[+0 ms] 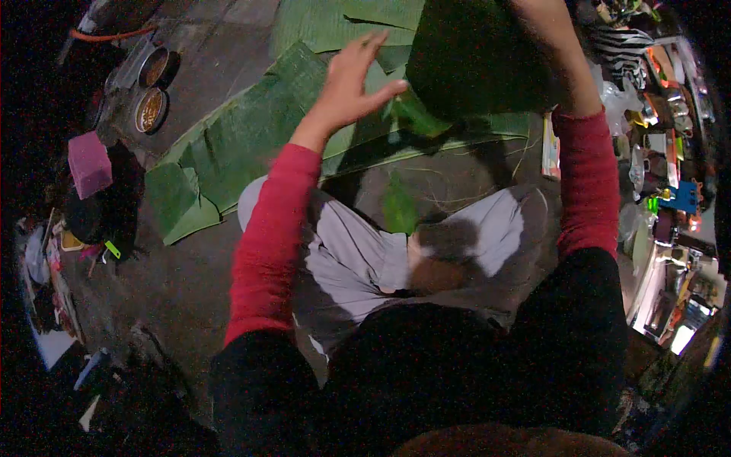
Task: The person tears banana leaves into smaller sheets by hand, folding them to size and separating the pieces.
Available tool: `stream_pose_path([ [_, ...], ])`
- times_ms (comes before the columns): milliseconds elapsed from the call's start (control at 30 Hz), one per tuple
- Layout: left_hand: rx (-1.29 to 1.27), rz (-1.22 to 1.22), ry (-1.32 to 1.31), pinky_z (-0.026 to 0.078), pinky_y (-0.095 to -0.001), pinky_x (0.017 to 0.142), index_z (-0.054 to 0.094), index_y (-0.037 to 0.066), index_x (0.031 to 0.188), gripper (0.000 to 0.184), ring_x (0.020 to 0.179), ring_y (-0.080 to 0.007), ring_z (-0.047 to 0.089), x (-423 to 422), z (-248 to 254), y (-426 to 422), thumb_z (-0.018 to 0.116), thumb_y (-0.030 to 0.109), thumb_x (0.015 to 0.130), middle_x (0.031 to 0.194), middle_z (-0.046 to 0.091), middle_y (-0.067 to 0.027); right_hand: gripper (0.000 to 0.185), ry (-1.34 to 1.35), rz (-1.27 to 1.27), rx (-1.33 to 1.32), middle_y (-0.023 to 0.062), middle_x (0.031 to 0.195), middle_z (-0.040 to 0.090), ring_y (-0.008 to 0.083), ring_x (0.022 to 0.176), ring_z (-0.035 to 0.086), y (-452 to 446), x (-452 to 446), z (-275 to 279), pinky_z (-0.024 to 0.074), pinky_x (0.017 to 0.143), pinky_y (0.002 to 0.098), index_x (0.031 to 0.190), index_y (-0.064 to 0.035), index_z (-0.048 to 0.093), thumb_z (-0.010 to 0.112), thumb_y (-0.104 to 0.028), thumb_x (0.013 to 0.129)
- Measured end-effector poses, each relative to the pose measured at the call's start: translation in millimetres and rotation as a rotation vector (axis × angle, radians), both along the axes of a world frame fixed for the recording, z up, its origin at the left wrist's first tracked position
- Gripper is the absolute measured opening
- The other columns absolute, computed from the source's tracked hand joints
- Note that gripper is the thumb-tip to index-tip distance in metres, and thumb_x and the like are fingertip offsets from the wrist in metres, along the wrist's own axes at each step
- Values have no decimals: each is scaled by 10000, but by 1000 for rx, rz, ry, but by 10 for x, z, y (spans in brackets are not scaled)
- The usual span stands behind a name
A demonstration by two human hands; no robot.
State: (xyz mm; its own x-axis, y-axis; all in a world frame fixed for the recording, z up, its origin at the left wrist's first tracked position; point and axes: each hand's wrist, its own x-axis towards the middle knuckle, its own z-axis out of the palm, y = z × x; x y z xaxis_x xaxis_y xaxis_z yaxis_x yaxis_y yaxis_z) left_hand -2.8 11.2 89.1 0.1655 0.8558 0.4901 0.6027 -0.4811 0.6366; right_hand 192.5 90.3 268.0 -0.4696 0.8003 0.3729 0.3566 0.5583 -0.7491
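Observation:
My left hand (354, 84) is open, its thumb and fingers spread, above the green banana leaves (259, 110) on the floor. A blurred strip of leaf (422, 118) shows just beyond its thumb. My right hand (537, 11) is at the top edge of the view, beside a large, dark piece of banana leaf (480, 61). Its fingers are cut off by the frame, so I cannot see whether they grip the leaf. A small green leaf scrap (398, 204) lies in front of my crossed legs.
Two round bowls (151, 110) with food in them and a pink plastic box (90, 164) stand on the left. Along the right side lies a clutter of packets, plastic bags (620, 99) and a blue item (680, 196). Thin fibres (457, 194) are on the floor before me.

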Motion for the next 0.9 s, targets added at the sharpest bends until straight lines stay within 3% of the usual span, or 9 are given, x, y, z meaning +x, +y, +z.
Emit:
stream_pose_path([
  [167, -140, -42, -224, 304, -382, 956, 509, 41, 1151, 608, 1110, -285, 431, 255, -270, 143, 635, 463, 733, 1177, 496, -139, 221, 271, 97, -47, -49, 742, 535, 37, 641, 467, -125, -24, 267, 370, 562, 190, 869, -20, 591, 566, -239, 869],
  [267, 43, 29, 88, 365, -358, 893, 539, 19, 1092, 557, 1039, -252, 487, 159, -478, 156, 640, 442, 744, 1115, 540, -126, 278, 499, -70, -40, -8, 842, 581, 69, 713, 531, -75, 162, 402, 408, 626, 192, 955, -11, 591, 561, -273, 868],
  [333, -595, -136, -146, 426, -308, 778, 553, -7, 1054, 472, 885, -169, 547, 115, -381, 43, 624, 374, 785, 971, 602, -99, 346, 488, -293, -56, 40, 896, 602, 116, 772, 568, 58, 371, 474, 438, 683, 230, 1022, -4, 578, 541, -315, 873],
  [367, -595, -138, -150, 426, -308, 778, 553, -7, 1054, 472, 885, -169, 547, 116, -440, 36, 624, 374, 785, 971, 602, -99, 346, 484, -294, -56, 40, 896, 602, 116, 772, 568, 100, 446, 468, 438, 683, 230, 1022, -4, 578, 541, -315, 873],
  [467, -652, -273, -484, 434, -262, 682, 564, -28, 1013, 376, 747, -104, 534, 89, -562, 57, 587, 301, 832, 855, 620, -55, 409, 37, -677, 291, 122, 941, 608, 275, 859, 577, 908, 1306, 134, 447, 753, 374, 1067, 25, 542, 510, -333, 871],
  [533, -747, -114, -402, 426, -251, 691, 567, -32, 999, 314, 744, -78, 513, -37, -448, 95, 542, 252, 868, 828, 608, -19, 459, -406, -866, 364, 119, 870, 640, 223, 804, 598, 1488, 1919, -220, 438, 716, 310, 1025, -116, 615, 520, -511, 812],
  [600, -708, -136, -483, 423, -248, 694, 566, -32, 999, 307, 750, -73, 504, -199, -577, 162, 530, 248, 875, 831, 601, -9, 651, -468, -844, 288, 201, 948, 618, 355, 931, 578, 1333, 1893, -422, 434, 817, 401, 1020, -116, 626, 422, -675, 756],
  [800, -659, -111, -558, 401, -228, 661, 560, -35, 944, 296, 739, -53, 461, -401, -616, 190, 492, 250, 899, 782, 548, 31, 415, -197, -757, 49, 122, 897, 647, 244, 833, 613, 1342, 2025, -1117, 455, 745, 317, 954, -115, 649, 557, -486, 792],
  [900, -669, -141, -525, 390, -226, 633, 553, -33, 937, 289, 710, -45, 449, -407, -671, 221, 485, 245, 898, 740, 528, 42, 387, -402, -760, 129, 126, 874, 645, 254, 822, 614, 1473, 2076, -1255, 461, 715, 343, 932, -112, 653, 552, -460, 795],
])
